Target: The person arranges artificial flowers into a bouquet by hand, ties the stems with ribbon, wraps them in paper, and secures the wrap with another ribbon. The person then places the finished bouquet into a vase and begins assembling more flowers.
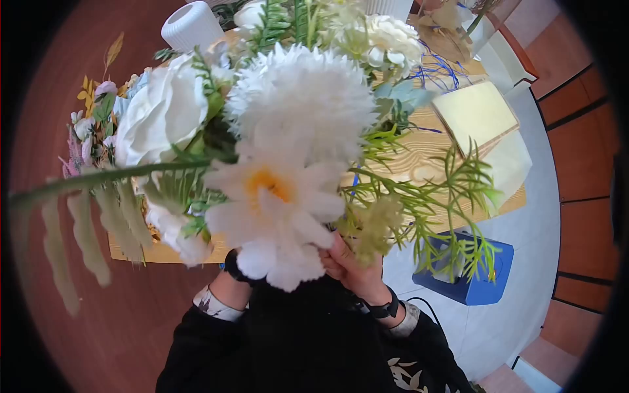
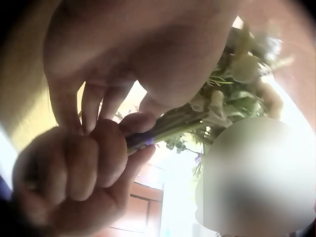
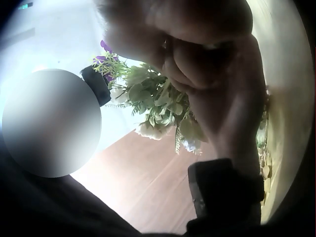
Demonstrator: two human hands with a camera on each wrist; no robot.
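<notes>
A large bouquet of artificial flowers (image 1: pixel 301 92) fills the middle of the head view, with white blooms, a white flower with an orange centre (image 1: pixel 272 190) and green sprigs. Its stems (image 2: pixel 170 129) run into both hands. My right hand (image 1: pixel 359 275) grips them in a fist, thumb along the stems. Close above it, my left hand (image 2: pixel 133 54) curls its fingers around the same stems; in the head view petals hide most of this hand. A bit of blue-purple ribbon (image 2: pixel 149 141) shows on the stems between the hands.
On the wooden table (image 1: pixel 419 157) lie cream paper sheets (image 1: pixel 477 118) and tangled blue ribbon (image 1: pixel 445 69). A white ribbed vase (image 1: pixel 191 26) stands at the back left, near more flowers (image 1: pixel 98 124). A blue box (image 1: pixel 488 272) sits on the floor to the right.
</notes>
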